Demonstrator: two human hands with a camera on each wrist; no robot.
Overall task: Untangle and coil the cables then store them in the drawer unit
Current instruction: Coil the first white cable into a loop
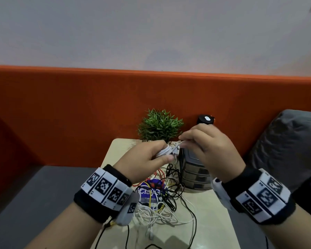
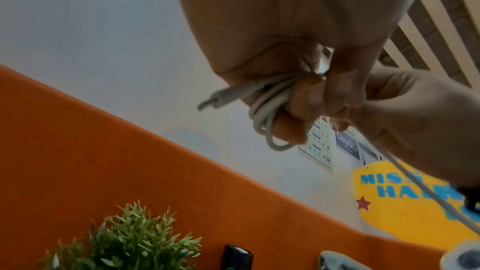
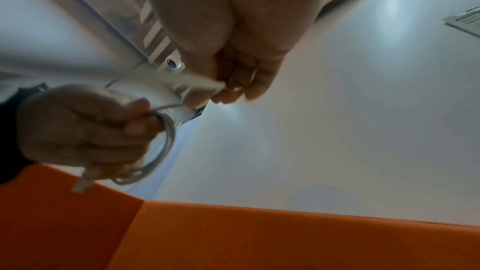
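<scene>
Presently the left hand (image 1: 147,155) grips a white coil (image 2: 265,108) above the bench (image 1: 210,212); its fingers (image 3: 137,126) are curled through the loops. The right hand (image 1: 208,146) pinches the loose end (image 3: 205,84) beside it, both raised over the tangle (image 1: 162,200) and near the drawer unit (image 1: 194,169). To finish well: keep the loops pinned, wrap the tail snugly, leave the plug (image 2: 215,100) free.

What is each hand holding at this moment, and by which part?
The left hand grips the coiled loops of the white cable; the right hand pinches its loose end beside the coil.
</scene>
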